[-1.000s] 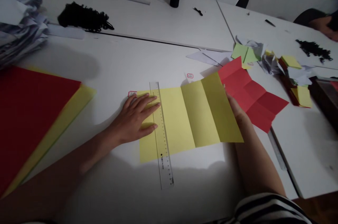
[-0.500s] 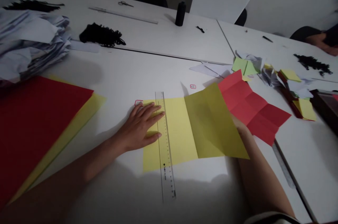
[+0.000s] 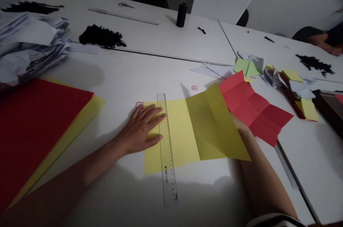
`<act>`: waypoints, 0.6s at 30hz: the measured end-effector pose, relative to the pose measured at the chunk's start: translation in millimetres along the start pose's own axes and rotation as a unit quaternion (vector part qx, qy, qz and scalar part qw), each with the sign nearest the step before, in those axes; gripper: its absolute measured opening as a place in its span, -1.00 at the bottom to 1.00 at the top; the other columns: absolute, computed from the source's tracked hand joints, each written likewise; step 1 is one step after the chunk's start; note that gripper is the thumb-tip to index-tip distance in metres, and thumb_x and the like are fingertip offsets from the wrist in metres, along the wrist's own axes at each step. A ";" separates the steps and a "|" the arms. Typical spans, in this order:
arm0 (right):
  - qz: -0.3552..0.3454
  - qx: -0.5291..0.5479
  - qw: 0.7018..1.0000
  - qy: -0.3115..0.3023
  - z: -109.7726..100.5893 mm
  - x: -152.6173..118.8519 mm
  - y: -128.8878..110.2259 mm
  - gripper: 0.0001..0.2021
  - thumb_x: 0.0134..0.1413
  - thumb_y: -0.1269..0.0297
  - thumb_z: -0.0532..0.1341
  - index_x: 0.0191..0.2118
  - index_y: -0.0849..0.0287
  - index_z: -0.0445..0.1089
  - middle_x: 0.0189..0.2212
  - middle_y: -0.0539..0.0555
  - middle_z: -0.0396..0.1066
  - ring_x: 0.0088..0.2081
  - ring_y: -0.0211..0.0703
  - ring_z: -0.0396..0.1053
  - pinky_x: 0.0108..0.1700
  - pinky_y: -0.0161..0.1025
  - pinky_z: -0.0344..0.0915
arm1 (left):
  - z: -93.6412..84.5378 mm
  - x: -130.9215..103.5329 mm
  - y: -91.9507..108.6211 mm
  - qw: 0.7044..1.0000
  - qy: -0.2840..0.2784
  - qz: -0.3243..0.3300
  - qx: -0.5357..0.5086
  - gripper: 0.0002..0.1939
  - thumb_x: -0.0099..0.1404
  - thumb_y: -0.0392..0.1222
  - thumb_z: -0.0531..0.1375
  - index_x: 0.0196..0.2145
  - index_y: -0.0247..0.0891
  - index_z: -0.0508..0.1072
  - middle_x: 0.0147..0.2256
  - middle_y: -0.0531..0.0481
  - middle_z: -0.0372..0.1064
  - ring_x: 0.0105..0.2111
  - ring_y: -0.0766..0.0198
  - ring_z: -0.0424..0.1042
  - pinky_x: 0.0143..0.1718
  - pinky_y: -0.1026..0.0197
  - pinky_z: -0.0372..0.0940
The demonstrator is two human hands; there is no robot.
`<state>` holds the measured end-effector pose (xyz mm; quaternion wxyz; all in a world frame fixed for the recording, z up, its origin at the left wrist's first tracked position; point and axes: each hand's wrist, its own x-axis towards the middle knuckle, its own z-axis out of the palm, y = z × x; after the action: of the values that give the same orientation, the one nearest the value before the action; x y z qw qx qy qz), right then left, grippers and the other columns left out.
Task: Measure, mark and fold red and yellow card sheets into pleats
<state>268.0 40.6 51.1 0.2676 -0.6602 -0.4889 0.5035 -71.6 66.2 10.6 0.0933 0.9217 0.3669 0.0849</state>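
A yellow sheet of paper (image 3: 182, 123) lies in front of me, its right part creased and raised off the table. Across its left part rests a clear ruler (image 3: 169, 173), running nearly toward me. My left hand (image 3: 143, 127) presses flat on the ruler and the paper, fingers spread. My right hand (image 3: 238, 125) is behind the raised part of the yellow sheet; its fingers are hidden, so whether it grips the paper does not show. Just beyond that hand is a creased red sheet (image 3: 257, 109).
Red paper (image 3: 45, 112) over yellow sheets lies at left, below a pile of white paper (image 3: 32, 45). Black cord bundles (image 3: 100, 36), scissors (image 3: 125, 5) and a black bottle (image 3: 181, 15) stand farther back. Folded paper pieces (image 3: 307, 109) lie right. Another person's hand (image 3: 323, 43) shows far right.
The whole view has shifted very slightly. Both hands, the ruler and the yellow sheet otherwise keep their places.
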 end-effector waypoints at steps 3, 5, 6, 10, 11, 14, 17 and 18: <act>0.013 0.004 1.000 -0.022 0.8 0.2 -2.2 -0.69 -0.21 0.12 0.28 -0.24 0.02 0.51 -0.31 0.07 0.55 -0.27 0.10 0.48 -0.35 -0.11 0.44 | 0.2 -0.4 0.0 1.000 -0.003 -0.003 0.001 -0.39 0.31 0.10 0.08 0.25 -0.07 0.14 0.29 -0.04 0.01 0.31 -0.02 -0.10 0.30 -0.18 -0.26; 0.018 0.015 0.999 -0.028 1.2 0.0 -3.5 -0.68 -0.21 0.12 0.28 -0.22 0.02 0.50 -0.31 0.06 0.55 -0.27 0.09 0.48 -0.34 -0.11 0.44 | 0.2 -0.7 -0.3 1.000 -0.004 -0.001 0.004 -0.39 0.31 0.10 0.08 0.26 -0.07 0.13 0.29 -0.04 0.01 0.31 -0.02 -0.11 0.30 -0.18 -0.26; 0.018 0.020 0.999 -0.029 1.3 -0.1 -4.0 -0.67 -0.21 0.12 0.29 -0.22 0.03 0.50 -0.32 0.06 0.55 -0.28 0.08 0.48 -0.34 -0.11 0.43 | 0.3 -0.9 -0.5 1.000 -0.004 0.000 0.007 -0.39 0.31 0.10 0.07 0.26 -0.08 0.13 0.29 -0.04 0.01 0.31 -0.01 -0.11 0.30 -0.18 -0.26; 0.019 0.026 0.999 -0.027 1.2 -0.4 -4.0 -0.64 -0.25 0.10 0.31 -0.22 0.06 0.50 -0.32 0.06 0.55 -0.29 0.07 0.47 -0.33 -0.10 0.44 | 0.2 -1.0 -1.0 1.000 -0.007 0.002 0.019 -0.39 0.32 0.11 0.05 0.26 -0.10 0.12 0.30 -0.04 -0.01 0.32 0.01 -0.14 0.30 -0.16 -0.27; 0.018 0.027 0.999 -0.026 1.1 -0.4 -3.7 -0.63 -0.25 0.11 0.31 -0.22 0.06 0.50 -0.31 0.06 0.55 -0.29 0.07 0.47 -0.32 -0.11 0.44 | 0.1 -0.8 -1.0 1.000 -0.008 0.002 0.021 -0.40 0.33 0.12 0.05 0.26 -0.09 0.12 0.30 -0.04 -0.01 0.32 0.01 -0.14 0.30 -0.15 -0.26; 0.022 0.021 0.999 -0.022 1.0 -0.6 -3.0 -0.65 -0.24 0.11 0.30 -0.22 0.04 0.49 -0.32 0.06 0.55 -0.26 0.08 0.47 -0.32 -0.11 0.44 | -0.4 -0.3 -0.5 1.000 -0.009 0.001 0.017 -0.40 0.33 0.13 0.04 0.26 -0.08 0.12 0.30 -0.02 -0.01 0.32 0.02 -0.14 0.30 -0.15 -0.26; 0.029 0.015 0.999 -0.018 1.3 -1.1 -3.0 -0.65 -0.21 0.10 0.27 -0.20 0.03 0.49 -0.33 0.07 0.55 -0.25 0.10 0.47 -0.36 -0.10 0.44 | -0.7 -0.3 0.2 1.000 -0.008 0.000 0.012 -0.39 0.32 0.13 0.05 0.26 -0.08 0.11 0.29 -0.03 0.00 0.32 0.01 -0.13 0.30 -0.16 -0.26; 0.031 0.012 0.999 -0.017 1.4 -1.3 -3.2 -0.65 -0.20 0.10 0.26 -0.20 0.02 0.49 -0.32 0.08 0.55 -0.24 0.11 0.47 -0.38 -0.10 0.44 | -0.7 -0.4 0.3 1.000 -0.008 -0.001 0.011 -0.39 0.32 0.13 0.06 0.26 -0.08 0.11 0.29 -0.02 0.00 0.32 0.00 -0.13 0.30 -0.16 -0.26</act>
<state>265.5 40.4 53.8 0.2520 -0.6632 -0.4663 0.5284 -71.9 65.8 11.4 0.0865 0.9230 0.3676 0.0737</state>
